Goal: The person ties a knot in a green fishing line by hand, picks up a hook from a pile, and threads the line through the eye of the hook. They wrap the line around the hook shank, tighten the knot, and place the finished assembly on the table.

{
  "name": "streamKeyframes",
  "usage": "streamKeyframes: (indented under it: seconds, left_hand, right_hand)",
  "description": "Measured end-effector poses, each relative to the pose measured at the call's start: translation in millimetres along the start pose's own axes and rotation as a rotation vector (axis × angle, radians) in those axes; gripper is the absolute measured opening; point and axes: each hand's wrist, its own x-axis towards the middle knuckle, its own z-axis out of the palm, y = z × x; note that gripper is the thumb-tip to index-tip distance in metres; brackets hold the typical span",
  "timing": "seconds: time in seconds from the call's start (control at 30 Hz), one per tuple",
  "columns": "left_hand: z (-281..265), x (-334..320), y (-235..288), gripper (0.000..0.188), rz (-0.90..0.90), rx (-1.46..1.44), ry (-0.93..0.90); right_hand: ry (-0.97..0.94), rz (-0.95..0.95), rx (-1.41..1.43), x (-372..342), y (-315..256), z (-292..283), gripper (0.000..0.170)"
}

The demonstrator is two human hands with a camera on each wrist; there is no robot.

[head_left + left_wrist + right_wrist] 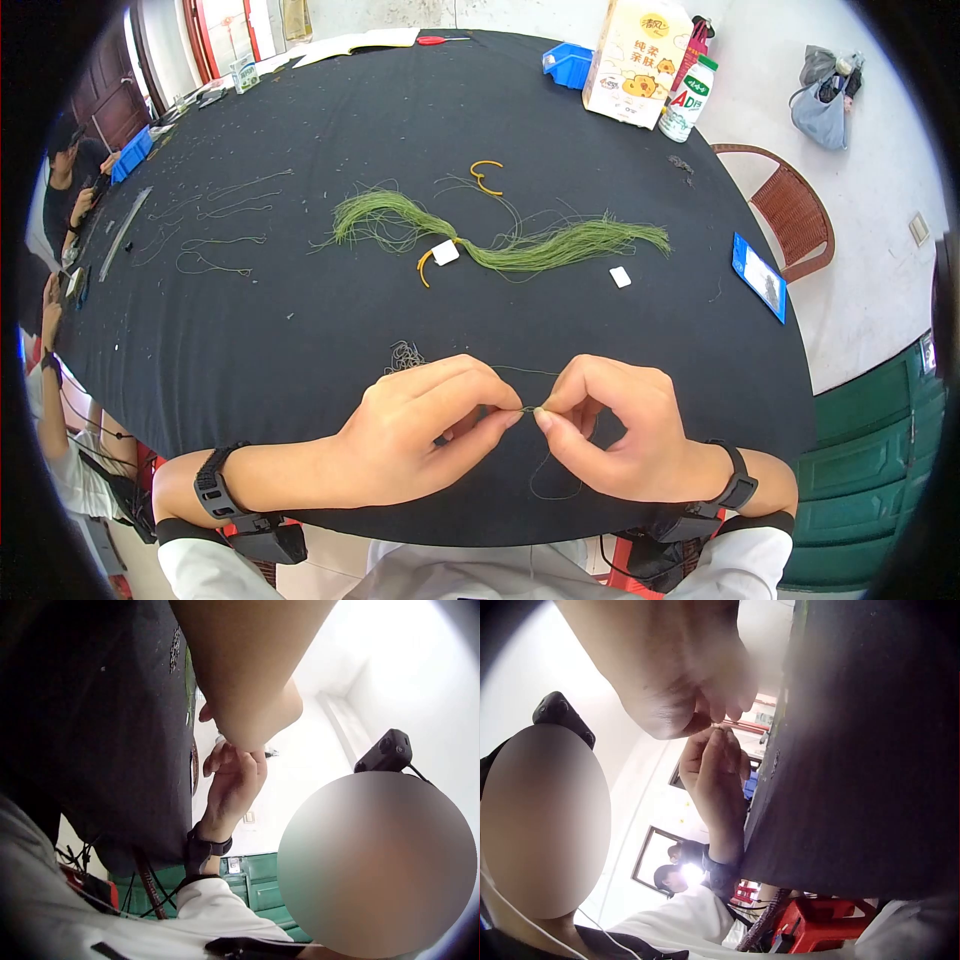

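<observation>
A thin green thread runs between my two hands close over the near part of the dark table. My left hand pinches it between thumb and forefinger. Tip to tip with it, my right hand pinches the same thread between its own thumb and forefinger. Below the fingertips the loose thread hangs in a curve. A small heap of grey, wire-like pieces lies just beyond my left hand. Farther off is a tied bundle of green threads. In both wrist views the fingertips meet, but the thread is too fine to make out.
A black cloth covers the table. Yellow curved pieces and a white tag lie around the bundle. Cut threads are spread at left. A tissue pack, a bottle and a blue packet are at right.
</observation>
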Motion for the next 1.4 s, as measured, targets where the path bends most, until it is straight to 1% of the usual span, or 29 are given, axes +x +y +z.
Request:
streamKeyframes:
  seconds: [0.07, 0.17, 0.27, 0.37, 0.57, 0.77, 0.87, 0.97, 1.07, 1.17, 1.4]
  left_hand:
    - [0.7, -0.1, -0.1, 0.017, 0.015, 0.002, 0.006]
    - [2.0, -0.1, -0.6, 0.017, 0.034, 0.01, 0.019]
    - [1.7, 0.2, -0.4, 0.017, 0.04, 0.015, 0.022]
    - [1.7, -0.1, -1.0, 0.017, 0.044, 0.016, 0.023]
    - [0.6, -0.2, 0.2, 0.017, 0.044, 0.032, 0.015]
    - [0.2, 0.2, 1.6, 0.016, 0.032, 0.018, 0.026]
    - [-0.4, 0.0, 1.5, 0.016, 0.034, 0.022, 0.029]
    - [-1.1, 0.1, 1.2, 0.016, 0.065, 0.051, 0.032]
    - [-1.1, 0.1, 0.9, 0.016, 0.076, 0.052, 0.035]
    - [-1.2, 0.1, 0.9, 0.016, 0.055, 0.034, 0.035]
    - [-1.5, 1.1, 2.7, 0.016, 0.044, 0.015, 0.028]
  right_hand:
    - [-0.013, -0.029, -0.03, 0.8, 0.1, -0.5, 0.012]
    - [0.001, -0.11, -0.16, 1.2, -0.4, 0.1, 0.014]
    - [0.056, -0.182, -0.221, 0.1, 1.6, 3.1, 0.016]
    - [0.055, -0.232, -0.277, -0.1, 3.5, 3.2, 0.018]
    - [0.024, -0.256, -0.305, 0.7, 2.9, 2.3, 0.018]
    - [-0.038, -0.119, -0.13, 1.2, 0.3, -1.9, 0.011]
    - [-0.057, 0.012, 0.037, 0.1, 0.5, -1.6, 0.008]
    - [-0.019, 0.161, 0.195, 1.1, -3.3, 0.9, 0.011]
    - [-0.114, 0.16, 0.2, 0.3, -0.1, -0.5, 0.013]
    - [-0.111, 0.167, 0.259, -3.3, 6.0, 2.5, 0.012]
    - [-0.116, 0.178, 0.252, -3.1, 4.6, 1.0, 0.009]
